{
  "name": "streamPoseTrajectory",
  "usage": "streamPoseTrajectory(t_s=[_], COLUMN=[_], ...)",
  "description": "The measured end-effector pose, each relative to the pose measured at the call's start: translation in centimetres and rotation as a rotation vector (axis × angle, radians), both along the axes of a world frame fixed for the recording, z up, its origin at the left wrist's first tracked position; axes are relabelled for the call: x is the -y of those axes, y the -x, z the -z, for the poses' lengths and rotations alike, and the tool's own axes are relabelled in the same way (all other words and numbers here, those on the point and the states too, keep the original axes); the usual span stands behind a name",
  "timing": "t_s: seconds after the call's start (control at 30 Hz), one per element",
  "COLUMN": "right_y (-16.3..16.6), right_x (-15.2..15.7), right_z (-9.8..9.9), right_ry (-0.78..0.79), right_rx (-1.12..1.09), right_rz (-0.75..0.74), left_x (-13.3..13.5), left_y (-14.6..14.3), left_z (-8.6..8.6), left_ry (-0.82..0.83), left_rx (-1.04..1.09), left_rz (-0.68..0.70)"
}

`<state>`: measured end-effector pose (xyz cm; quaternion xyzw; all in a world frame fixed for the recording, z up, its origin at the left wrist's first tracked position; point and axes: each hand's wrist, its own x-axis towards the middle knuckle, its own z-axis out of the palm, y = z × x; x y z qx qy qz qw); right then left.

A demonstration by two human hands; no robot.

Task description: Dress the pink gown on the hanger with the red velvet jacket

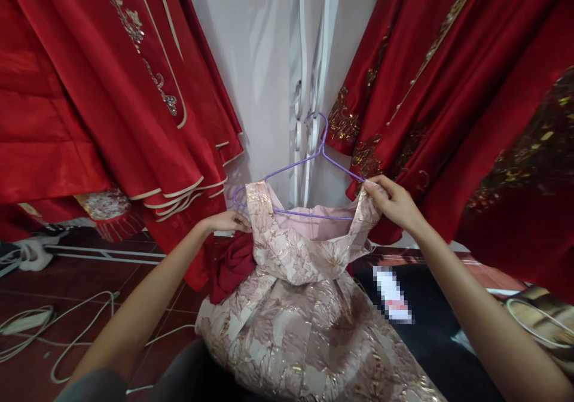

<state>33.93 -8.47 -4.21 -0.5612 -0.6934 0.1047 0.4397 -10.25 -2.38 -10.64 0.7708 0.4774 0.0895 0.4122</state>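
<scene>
A pale pink dress (296, 318) with a shiny gold floral pattern lies across my lap, its bodice held up. A purple hanger (313, 215) runs through its shoulder straps, hook upward. My left hand (228, 221) is closed at the outer edge of the left strap; its fingertips are partly hidden. My right hand (397, 201) pinches the right strap at the hanger's shoulder. Dark red fabric (233, 264) bunches beside the bodice, under my left hand.
Red embroidered garments hang at left (170, 151) and right (430, 73). Between them stands a white cabinet (251, 49) with curved handles. A white cable (67, 342) loops over the dark red tiled floor (147, 354). A pixelated white label (392, 294) lies on a black surface at right.
</scene>
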Motion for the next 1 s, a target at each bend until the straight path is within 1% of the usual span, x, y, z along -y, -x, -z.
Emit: streamPoseTrajectory(t_s=[0.1, 0.2, 0.27, 0.37, 0.47, 0.5, 0.57, 0.63, 0.67, 0.73, 0.8, 0.9, 0.97, 1.0], right_y=[0.0, 0.0, -0.1, -0.1, 0.1, 0.2, 0.5, 0.7, 0.7, 0.5, 0.1, -0.2, 0.1, 0.4], right_x=[0.0, -0.1, -0.1, 0.0, -0.2, -0.3, -1.0, -1.9, -2.4, -3.6, -4.9, -7.0, -8.3, -8.9], right_z=[-0.1, -0.2, -0.2, -0.1, -0.1, -0.1, -0.4, -1.0, -1.3, -2.0, -2.5, -2.4, -2.0, -1.7], right_ry=[0.009, 0.001, -0.001, 0.009, 0.019, 0.034, 0.116, 0.254, 0.323, 0.449, 0.587, 0.807, 0.935, 0.973], right_rx=[-0.001, 0.000, 0.008, 0.033, -0.005, -0.040, -0.124, -0.184, -0.202, -0.236, -0.271, -0.298, -0.279, -0.270], right_rz=[-0.011, -0.028, -0.017, 0.010, -0.023, -0.051, -0.129, -0.220, -0.258, -0.323, -0.386, -0.440, -0.441, -0.443], left_x=[-1.2, -2.4, -3.1, -3.5, -2.3, -1.7, -0.6, 0.2, 0.3, 0.2, -0.4, -1.7, -2.3, -2.5], left_y=[0.1, -0.3, -0.9, -2.8, -5.7, -6.7, -8.5, -9.7, -10.0, -10.1, -9.8, -9.1, -8.8, -8.7], left_z=[-0.5, -1.9, -3.8, -7.5, -11.1, -12.0, -13.2, -13.7, -13.8, -13.8, -13.7, -13.6, -13.5, -13.5], left_ry=[0.078, 0.032, -0.044, -0.123, -0.231, -0.264, -0.334, -0.445, -0.508, -0.617, -0.693, -0.759, -0.758, -0.747], left_rx=[0.047, 0.271, 0.427, 0.539, 0.606, 0.595, 0.571, 0.543, 0.538, 0.550, 0.603, 0.668, 0.646, 0.619], left_rz=[-0.044, -0.117, -0.159, -0.218, -0.180, -0.146, -0.059, -0.007, -0.002, -0.026, -0.062, -0.131, -0.144, -0.134])
